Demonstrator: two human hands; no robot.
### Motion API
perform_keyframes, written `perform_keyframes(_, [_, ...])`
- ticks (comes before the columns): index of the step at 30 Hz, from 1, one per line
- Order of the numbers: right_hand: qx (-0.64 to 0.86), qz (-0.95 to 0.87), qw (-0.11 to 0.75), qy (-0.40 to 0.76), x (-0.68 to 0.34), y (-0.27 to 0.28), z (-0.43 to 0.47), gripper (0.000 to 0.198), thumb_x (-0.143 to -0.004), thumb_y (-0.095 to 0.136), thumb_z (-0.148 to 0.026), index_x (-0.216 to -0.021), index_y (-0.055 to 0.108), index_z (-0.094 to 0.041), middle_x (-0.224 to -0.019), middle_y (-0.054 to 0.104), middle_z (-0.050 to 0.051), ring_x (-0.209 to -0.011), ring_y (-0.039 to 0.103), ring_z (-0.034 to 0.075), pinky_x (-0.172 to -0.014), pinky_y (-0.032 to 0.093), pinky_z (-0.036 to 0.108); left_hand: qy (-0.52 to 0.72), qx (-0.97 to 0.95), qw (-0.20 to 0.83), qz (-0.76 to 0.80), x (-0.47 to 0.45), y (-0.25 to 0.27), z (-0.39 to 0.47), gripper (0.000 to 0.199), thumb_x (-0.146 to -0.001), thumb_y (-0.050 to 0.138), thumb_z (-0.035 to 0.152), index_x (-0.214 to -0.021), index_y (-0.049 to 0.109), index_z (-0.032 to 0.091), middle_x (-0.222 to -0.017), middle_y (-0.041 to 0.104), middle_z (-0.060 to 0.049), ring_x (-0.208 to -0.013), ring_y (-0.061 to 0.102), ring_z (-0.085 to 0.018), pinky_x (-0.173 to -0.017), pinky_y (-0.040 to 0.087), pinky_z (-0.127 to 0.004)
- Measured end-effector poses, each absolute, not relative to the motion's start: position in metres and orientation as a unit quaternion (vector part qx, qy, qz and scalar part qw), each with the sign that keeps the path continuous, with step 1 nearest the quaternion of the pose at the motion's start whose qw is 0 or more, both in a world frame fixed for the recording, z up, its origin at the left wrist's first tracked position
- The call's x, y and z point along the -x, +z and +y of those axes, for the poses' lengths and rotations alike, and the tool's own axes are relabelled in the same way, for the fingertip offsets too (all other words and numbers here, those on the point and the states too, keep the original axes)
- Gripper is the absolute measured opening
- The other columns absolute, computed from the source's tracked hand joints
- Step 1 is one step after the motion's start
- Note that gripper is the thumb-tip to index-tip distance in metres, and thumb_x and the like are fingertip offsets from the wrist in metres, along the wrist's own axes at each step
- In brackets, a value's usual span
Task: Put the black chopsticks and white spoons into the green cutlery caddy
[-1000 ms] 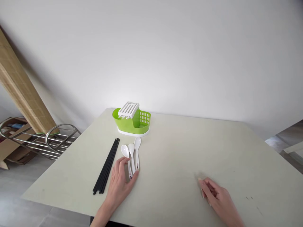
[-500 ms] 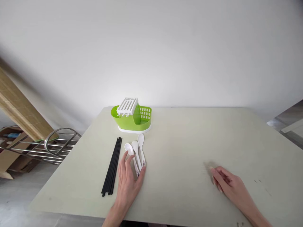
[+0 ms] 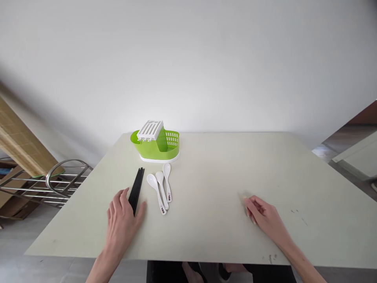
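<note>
Spoons and chopsticks all lying outside the caddy rn, left hand fingers-apart over the chopsticks, right hand fingers curled together.

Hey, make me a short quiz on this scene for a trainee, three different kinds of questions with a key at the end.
1. How many white spoons lie on the table?
2. True or false: the green caddy stands nearer the person than the spoons do.
3. Which things does the left hand partly cover?
A) The spoons
B) The black chopsticks
C) The caddy

Key:
1. Three.
2. False; the caddy stands beyond the spoons, toward the wall.
3. B; their near ends are hidden by the hand.
</note>
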State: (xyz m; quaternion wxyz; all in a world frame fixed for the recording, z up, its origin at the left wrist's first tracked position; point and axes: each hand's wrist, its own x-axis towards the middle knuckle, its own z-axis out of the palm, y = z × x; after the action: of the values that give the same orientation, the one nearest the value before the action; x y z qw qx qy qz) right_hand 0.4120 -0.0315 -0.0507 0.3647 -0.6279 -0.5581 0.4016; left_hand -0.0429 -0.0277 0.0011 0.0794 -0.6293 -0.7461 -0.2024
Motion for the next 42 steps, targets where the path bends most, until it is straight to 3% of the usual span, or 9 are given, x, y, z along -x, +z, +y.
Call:
perform_keyframes(5, [0.614,-0.565,0.377,0.403,-0.412,-0.051,-0.03,0.053,-0.103,0.051,-0.065,-0.068,0.053,-0.025,-0.061,0.057,-0.002,-0.052,0.05,0.014,-0.057,0.041,0.029,-0.109,0.611,0.075,-0.781,0.058,0.001,-0.026,0.077,-0.094,0.037,0.061,-0.143,0.051,0.003,-0.13,0.061,-0.028,-0.119,0.06,-0.045,-0.096,0.05,-0.06])
perform_keyframes(12, [0.596,-0.575,0.386,0.407,-0.412,-0.047,-0.03,0.053,-0.103,0.049,-0.066,-0.069,0.052,-0.024,-0.061,0.058,-0.001,-0.05,0.05,0.014,-0.056,0.042,0.029,0.058,0.587,0.01,-0.808,0.065,0.031,-0.005,0.042,-0.088,0.046,0.044,-0.108,0.065,0.013,-0.11,0.069,-0.022,-0.102,0.069,-0.039,-0.075,0.055,-0.046])
perform_keyframes(18, [0.577,-0.584,0.393,0.414,-0.413,-0.047,-0.03,0.052,-0.103,0.05,-0.066,-0.071,0.052,-0.025,-0.062,0.058,-0.001,-0.05,0.048,0.014,-0.056,0.041,0.029,0.164,0.583,-0.013,-0.796,0.053,0.046,0.001,0.031,-0.089,0.043,0.017,-0.111,0.062,0.006,-0.109,0.07,-0.025,-0.099,0.072,-0.036,-0.076,0.053,-0.043])
perform_keyframes(24, [0.576,-0.578,0.402,0.415,-0.414,-0.049,-0.029,0.052,-0.103,0.05,-0.066,-0.07,0.052,-0.025,-0.063,0.057,-0.002,-0.051,0.051,0.015,-0.058,0.041,0.029,0.114,0.588,0.012,-0.801,0.054,0.037,-0.015,0.034,-0.091,0.029,0.007,-0.112,0.056,0.006,-0.1,0.069,-0.025,-0.089,0.073,-0.035,-0.064,0.046,-0.036])
perform_keyframes(29, [0.576,-0.573,0.409,0.416,-0.413,-0.048,-0.028,0.052,-0.103,0.05,-0.065,-0.071,0.052,-0.024,-0.063,0.057,-0.002,-0.051,0.05,0.014,-0.058,0.04,0.029,-0.005,0.581,-0.013,-0.814,0.054,0.036,-0.035,0.038,-0.103,0.023,0.031,-0.127,0.043,0.01,-0.09,0.072,-0.018,-0.07,0.071,-0.033,-0.059,0.044,-0.036])
perform_keyframes(35, [0.573,-0.576,0.415,0.409,-0.411,-0.046,-0.025,0.052,-0.103,0.05,-0.065,-0.07,0.051,-0.025,-0.061,0.057,-0.003,-0.052,0.052,0.015,-0.059,0.04,0.029,-0.102,0.666,-0.117,-0.73,-0.021,0.038,-0.039,0.031,-0.107,0.027,0.047,-0.114,0.044,0.023,-0.084,0.074,-0.009,-0.08,0.076,-0.033,-0.064,0.048,-0.035])
perform_keyframes(38, [0.575,-0.577,0.415,0.406,-0.411,-0.045,-0.024,0.052,-0.103,0.049,-0.065,-0.069,0.051,-0.025,-0.06,0.056,-0.003,-0.051,0.052,0.015,-0.059,0.04,0.029,-0.064,0.72,-0.154,-0.674,-0.076,0.034,-0.024,0.024,-0.109,0.028,0.036,-0.112,0.047,0.022,-0.095,0.076,-0.012,-0.088,0.077,-0.031,-0.065,0.048,-0.034])
perform_keyframes(42, [0.576,-0.574,0.418,0.406,-0.411,-0.044,-0.024,0.052,-0.103,0.049,-0.065,-0.07,0.05,-0.025,-0.06,0.057,-0.003,-0.051,0.052,0.016,-0.058,0.041,0.029,0.052,0.744,-0.094,-0.66,-0.129,0.028,-0.005,0.024,-0.104,0.033,0.01,-0.112,0.055,0.014,-0.093,0.074,-0.014,-0.084,0.077,-0.03,-0.063,0.045,-0.032])
